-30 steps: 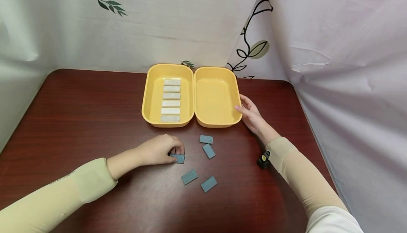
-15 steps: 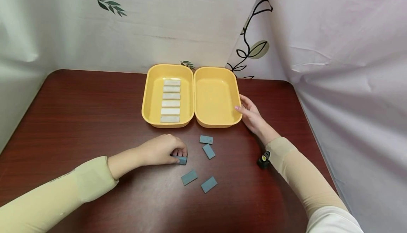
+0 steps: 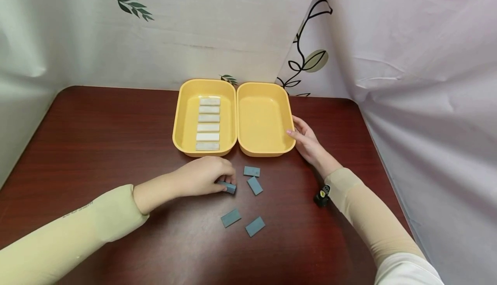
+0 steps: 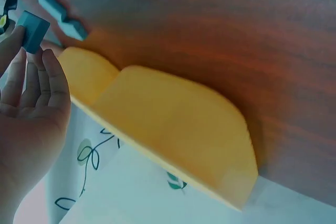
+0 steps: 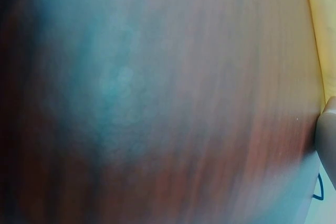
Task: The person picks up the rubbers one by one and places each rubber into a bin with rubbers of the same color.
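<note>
In front of the right tray (image 3: 265, 121) and a little to its left, the left hand (image 3: 207, 175) pinches a grey block (image 3: 230, 188) between thumb and fingers; the left wrist view suggests that the block is off the counter (image 3: 116, 134). The right hand (image 3: 309, 144) grips the right tray at its outer side, thumb over the rim and fingers along the outside wall, seemingly to steady it. Four more grey blocks lie in front of the right tray: a first pair (image 3: 252, 171) near its front wall, touching or almost so, and a second pair (image 3: 255, 226) well apart from it. Just beside the right tray, on its left, stands the left tray (image 3: 186, 123), where six white blocks (image 3: 208, 128) lie in a column. The step in hand looks to be the pickup of this single block, grasp made and placing not yet done. The next move seems to call for a firm pinch, a lift high enough to pass the right tray's front wall, and a path that leaves the first pair undisturbed.
</note>
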Demonstrator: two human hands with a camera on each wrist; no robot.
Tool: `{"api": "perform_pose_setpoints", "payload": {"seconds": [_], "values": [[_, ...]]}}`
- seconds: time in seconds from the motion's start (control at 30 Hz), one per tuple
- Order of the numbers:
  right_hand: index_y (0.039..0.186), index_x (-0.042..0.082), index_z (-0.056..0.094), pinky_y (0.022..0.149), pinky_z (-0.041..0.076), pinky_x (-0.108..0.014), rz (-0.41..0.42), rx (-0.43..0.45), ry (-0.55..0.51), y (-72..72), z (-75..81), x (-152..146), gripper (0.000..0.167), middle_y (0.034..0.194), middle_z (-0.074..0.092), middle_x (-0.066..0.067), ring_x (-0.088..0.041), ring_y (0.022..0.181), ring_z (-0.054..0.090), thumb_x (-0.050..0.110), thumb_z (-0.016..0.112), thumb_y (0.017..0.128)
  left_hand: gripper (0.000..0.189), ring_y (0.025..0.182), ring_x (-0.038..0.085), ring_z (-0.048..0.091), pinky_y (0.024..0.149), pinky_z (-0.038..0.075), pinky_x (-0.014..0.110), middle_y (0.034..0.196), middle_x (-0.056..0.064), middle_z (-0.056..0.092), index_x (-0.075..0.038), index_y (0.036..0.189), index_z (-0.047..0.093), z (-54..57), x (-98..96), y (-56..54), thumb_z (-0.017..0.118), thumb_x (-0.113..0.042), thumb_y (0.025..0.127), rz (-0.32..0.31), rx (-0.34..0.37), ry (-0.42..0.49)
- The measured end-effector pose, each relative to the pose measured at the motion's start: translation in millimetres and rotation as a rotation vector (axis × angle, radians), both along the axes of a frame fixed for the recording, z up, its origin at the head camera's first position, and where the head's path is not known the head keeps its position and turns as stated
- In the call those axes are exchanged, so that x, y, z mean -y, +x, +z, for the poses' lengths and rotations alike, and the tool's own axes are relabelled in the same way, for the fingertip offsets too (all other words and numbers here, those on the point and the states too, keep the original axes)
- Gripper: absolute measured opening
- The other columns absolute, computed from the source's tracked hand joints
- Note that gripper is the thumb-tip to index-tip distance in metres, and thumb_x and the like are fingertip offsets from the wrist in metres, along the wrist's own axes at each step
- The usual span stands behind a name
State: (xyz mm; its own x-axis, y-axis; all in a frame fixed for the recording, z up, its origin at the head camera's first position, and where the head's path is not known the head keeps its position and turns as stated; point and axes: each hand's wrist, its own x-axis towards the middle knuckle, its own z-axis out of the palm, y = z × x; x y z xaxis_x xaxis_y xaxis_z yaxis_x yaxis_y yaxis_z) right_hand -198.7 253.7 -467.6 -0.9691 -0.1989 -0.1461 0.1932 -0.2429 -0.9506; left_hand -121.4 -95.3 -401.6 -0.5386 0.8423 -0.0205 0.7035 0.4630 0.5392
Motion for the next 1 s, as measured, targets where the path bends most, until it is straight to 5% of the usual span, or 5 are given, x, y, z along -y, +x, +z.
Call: {"api": "perform_pose_setpoints", "payload": {"seconds": [0.3, 0.63, 1.0], "values": [[0.16, 0.005, 0.035, 0.096, 0.055, -0.018, 0.004, 0.009, 0.027, -0.1, 3.4, 0.0, 0.059, 0.137, 0.055, 0.005, -0.007, 0.122, 0.059, -0.009, 0.047, 0.104, 0.017, 0.081, 0.006, 0.059, 0.076, 0.053, 0.024, 0.086, -0.008, 0.065, -0.02, 0.096, 0.076, 23.1, -8.8, -16.2, 0.085, -0.008, 0.089, 0.028, -0.002, 0.019], [0.16, 0.005, 0.034, 0.097, 0.055, -0.018, 0.008, 0.009, 0.033, 0.5, 4.0, 1.0, 0.059, 0.138, 0.055, 0.006, -0.006, 0.123, 0.059, -0.009, 0.047, 0.104, 0.013, 0.085, 0.012, 0.062, 0.082, 0.054, 0.03, 0.089, -0.005, 0.071, -0.017, 0.097, 0.079, 47.8, -22.9, -46.5, 0.081, -0.006, 0.091, 0.083, 0.013, 0.058], [0.159, 0.007, 0.037, 0.096, 0.055, -0.018, 0.012, 0.008, 0.028, 0.7, 3.7, 0.4, 0.058, 0.136, 0.056, 0.006, -0.006, 0.121, 0.06, -0.008, 0.048, 0.104, 0.011, 0.086, 0.016, 0.065, 0.082, 0.053, 0.033, 0.091, -0.002, 0.074, -0.015, 0.097, 0.08, 63.5, -42.7, -75.7, 0.08, -0.006, 0.091, 0.098, -0.011, 0.062]]}}
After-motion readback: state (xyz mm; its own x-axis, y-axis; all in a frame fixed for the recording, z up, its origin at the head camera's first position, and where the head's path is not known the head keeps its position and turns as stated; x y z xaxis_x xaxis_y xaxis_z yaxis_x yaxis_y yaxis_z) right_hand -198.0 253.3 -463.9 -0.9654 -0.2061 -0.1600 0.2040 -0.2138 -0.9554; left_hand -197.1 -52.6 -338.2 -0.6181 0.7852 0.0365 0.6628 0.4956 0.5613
